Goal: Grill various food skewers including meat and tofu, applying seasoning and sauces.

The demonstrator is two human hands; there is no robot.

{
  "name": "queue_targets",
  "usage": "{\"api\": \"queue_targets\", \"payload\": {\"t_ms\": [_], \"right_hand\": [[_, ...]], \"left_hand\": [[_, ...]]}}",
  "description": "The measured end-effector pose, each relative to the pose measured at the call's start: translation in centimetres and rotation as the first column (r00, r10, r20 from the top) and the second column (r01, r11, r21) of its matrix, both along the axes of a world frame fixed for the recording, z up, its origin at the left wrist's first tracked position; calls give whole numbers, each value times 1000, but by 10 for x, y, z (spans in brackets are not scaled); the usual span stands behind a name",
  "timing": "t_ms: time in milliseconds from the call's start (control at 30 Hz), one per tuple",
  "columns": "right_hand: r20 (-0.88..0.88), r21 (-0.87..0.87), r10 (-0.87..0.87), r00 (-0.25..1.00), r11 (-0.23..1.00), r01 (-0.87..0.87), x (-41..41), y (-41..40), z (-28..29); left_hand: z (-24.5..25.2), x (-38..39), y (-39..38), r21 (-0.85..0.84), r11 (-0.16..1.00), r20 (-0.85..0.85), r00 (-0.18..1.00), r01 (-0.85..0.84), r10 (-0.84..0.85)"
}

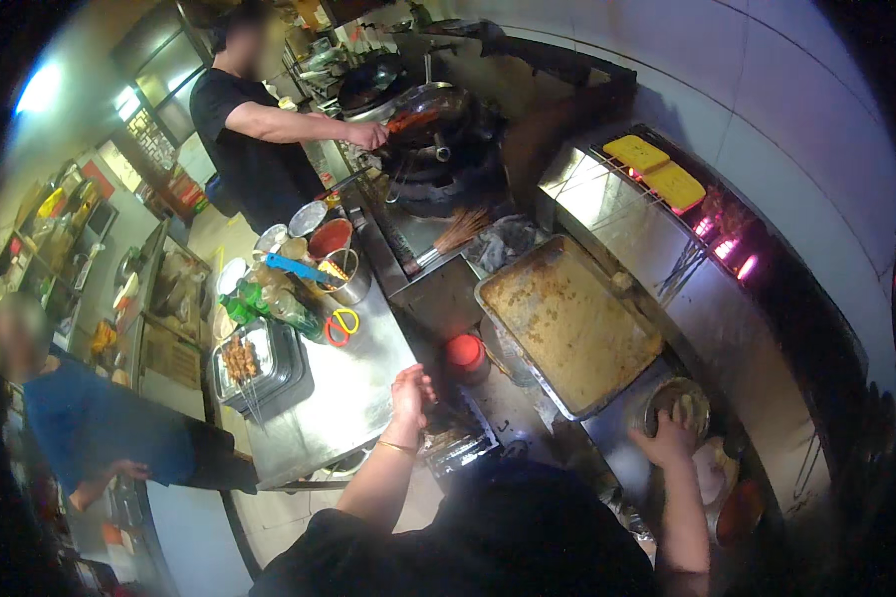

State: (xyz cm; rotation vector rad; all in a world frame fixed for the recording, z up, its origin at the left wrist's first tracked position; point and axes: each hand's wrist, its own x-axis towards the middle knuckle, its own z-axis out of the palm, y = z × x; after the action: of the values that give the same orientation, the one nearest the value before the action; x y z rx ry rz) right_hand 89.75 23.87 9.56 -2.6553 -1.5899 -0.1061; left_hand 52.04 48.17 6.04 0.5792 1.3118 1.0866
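My left hand (pixel 412 392) is raised near the edge of the steel table (pixel 369 358), its fingers loosely curled; no held thing shows. My right hand (pixel 670 436) reaches into a round metal bowl (pixel 694 389) at the right, fingers spread over it; whether they hold anything I cannot tell. A large tray with a browned, greasy surface (pixel 567 321) lies between my hands, farther forward. Near it stands a jar with a red lid (pixel 466 351). Yellow slabs (pixel 672 185) and dark skewered food (pixel 724 213) lie over the glowing grill at the upper right.
On the left table are a tray of skewers (pixel 239 358), green bottles (pixel 252 295), scissors (pixel 341 327) and a pot of red sauce (pixel 331 237). A co-worker in black (pixel 250 149) works at a wok (pixel 425 127). Another person in blue (pixel 104 425) stands at the left.
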Motion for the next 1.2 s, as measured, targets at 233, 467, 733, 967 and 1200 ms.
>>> {"api": "queue_targets", "payload": {"t_ms": [233, 467, 733, 967, 1200], "right_hand": [[-362, -371, -180, 915, 928, 36, 13, 3, 4], [-590, -316, -308, 747, 939, 137, 10, 3, -1], [-466, -127, -140, 874, 988, 90, 8, 4, -1], [-410, -75, -114, 905, 993, 91, 6, -2, -4], [-475, -162, -164, 864, 982, 98, 10, 2, -5]], "left_hand": [[-55, -25, -1, 296, 953, -191, 974, -62, 123], [-71, -24, 11, 323, 943, -313, 949, 78, 29], [-89, -31, 25, 289, 957, -306, 948, 5, 87], [-78, -26, 19, 234, 972, -319, 946, 19, 58], [-87, -31, 23, 270, 962, -476, 874, 37, 100]]}}
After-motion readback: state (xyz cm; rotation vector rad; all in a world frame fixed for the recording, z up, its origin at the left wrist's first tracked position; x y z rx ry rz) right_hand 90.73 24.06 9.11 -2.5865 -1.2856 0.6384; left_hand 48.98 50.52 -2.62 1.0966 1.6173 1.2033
